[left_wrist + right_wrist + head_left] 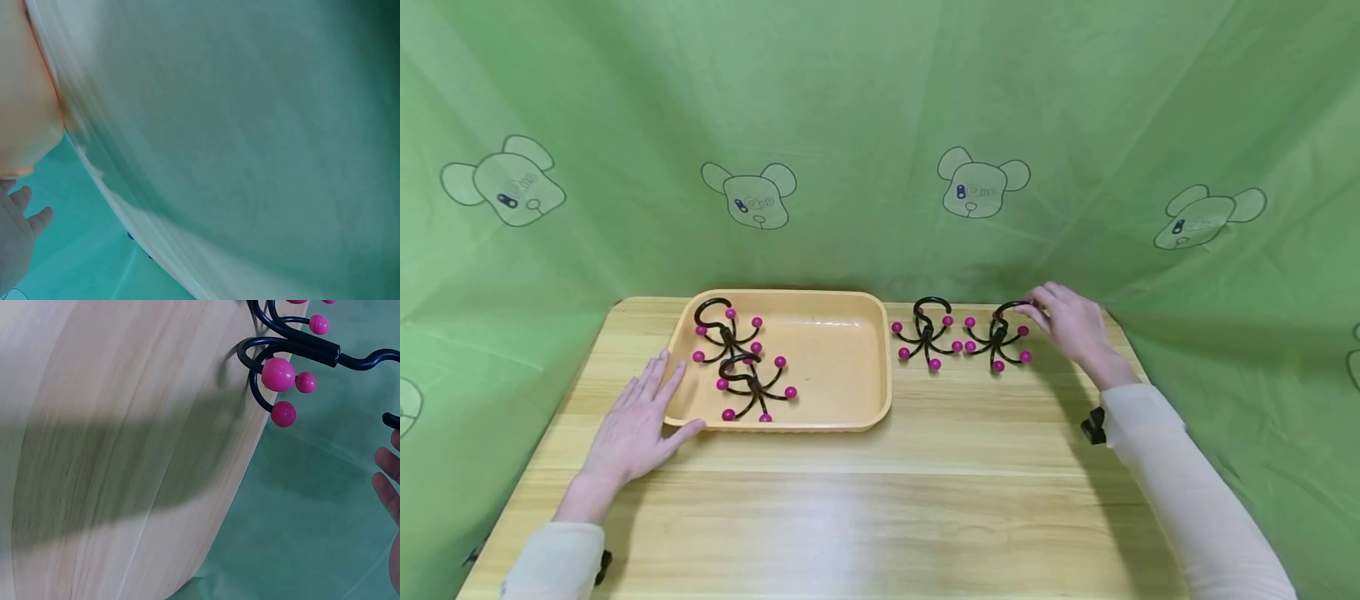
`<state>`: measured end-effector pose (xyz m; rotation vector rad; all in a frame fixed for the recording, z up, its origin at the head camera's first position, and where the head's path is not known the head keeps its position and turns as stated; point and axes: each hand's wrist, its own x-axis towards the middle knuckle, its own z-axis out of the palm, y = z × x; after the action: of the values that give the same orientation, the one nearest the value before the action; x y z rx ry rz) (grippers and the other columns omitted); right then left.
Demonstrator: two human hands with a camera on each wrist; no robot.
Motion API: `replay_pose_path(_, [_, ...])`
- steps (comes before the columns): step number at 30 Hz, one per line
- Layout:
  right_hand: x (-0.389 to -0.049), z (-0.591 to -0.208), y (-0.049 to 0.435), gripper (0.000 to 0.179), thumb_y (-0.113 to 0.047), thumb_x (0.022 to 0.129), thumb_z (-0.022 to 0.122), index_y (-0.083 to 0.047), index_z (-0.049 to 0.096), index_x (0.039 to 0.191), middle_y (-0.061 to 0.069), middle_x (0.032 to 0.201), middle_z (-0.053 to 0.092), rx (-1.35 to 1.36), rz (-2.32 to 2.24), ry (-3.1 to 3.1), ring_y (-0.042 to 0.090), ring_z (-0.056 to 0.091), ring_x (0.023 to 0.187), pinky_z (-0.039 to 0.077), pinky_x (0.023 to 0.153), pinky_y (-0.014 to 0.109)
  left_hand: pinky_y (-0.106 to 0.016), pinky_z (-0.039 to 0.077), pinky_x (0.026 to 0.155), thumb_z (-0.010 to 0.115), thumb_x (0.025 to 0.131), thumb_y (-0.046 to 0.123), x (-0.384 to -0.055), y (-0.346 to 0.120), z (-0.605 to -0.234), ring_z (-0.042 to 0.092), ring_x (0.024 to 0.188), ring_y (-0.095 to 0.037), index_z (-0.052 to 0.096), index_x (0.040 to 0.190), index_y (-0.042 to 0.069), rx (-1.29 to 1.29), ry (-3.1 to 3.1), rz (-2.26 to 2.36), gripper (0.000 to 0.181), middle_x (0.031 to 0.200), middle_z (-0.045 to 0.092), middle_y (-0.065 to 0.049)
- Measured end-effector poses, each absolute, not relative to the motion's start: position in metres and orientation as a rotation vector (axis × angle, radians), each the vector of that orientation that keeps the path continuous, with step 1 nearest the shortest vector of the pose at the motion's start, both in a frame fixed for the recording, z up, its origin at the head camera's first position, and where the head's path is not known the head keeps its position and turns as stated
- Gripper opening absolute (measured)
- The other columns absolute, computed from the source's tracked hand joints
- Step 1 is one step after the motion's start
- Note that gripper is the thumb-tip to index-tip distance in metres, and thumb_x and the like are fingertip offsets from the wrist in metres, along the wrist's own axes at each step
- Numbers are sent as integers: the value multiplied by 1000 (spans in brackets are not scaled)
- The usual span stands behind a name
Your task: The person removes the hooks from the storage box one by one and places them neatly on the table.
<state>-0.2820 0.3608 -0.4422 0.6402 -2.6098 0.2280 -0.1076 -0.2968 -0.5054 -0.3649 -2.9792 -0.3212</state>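
Observation:
My right hand (1071, 325) is at the back right of the table, its thumb and fingers pinching the curved hook end of a black hanger (998, 335). That hanger has several bent arms tipped with pink balls. In the right wrist view, the fingertips (389, 464) are right at the end of its hook. Spread flat, my left hand (632, 433) lies against the left side of a pale orange tray (820, 427). Two similar hangers, one farther back (727, 337) and one nearer (755, 385), stand in the tray's left half.
Another such hanger (928, 332) stands between the tray and the one in my right hand. The wooden table (910, 517) ends at a green curtain (865, 100) printed with mouse faces, which hangs behind it and on both sides.

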Motion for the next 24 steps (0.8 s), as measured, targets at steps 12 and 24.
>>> replay_pose_path(12, [-279, -441, 361, 24, -26, 93, 79, -9, 71, 107, 13, 99, 75, 625, 236, -2623, 31, 69, 76, 57, 57, 45, -66, 27, 128, 60, 98, 65, -108, -297, -505, 24, 161, -48, 20, 169, 8, -366, -2984, -319, 100, 176, 15, -27])
replay_pose_path(24, [-275, -432, 358, 44, -36, 95, 78, -9, 68, 128, 15, 115, 74, 603, 199, -2711, 35, 71, 99, 61, 68, 51, -66, 28, 128, 60, 98, 65, -107, -297, -503, 24, 161, -48, 21, 169, 7, -376, -2986, -322, 99, 175, 16, -29])
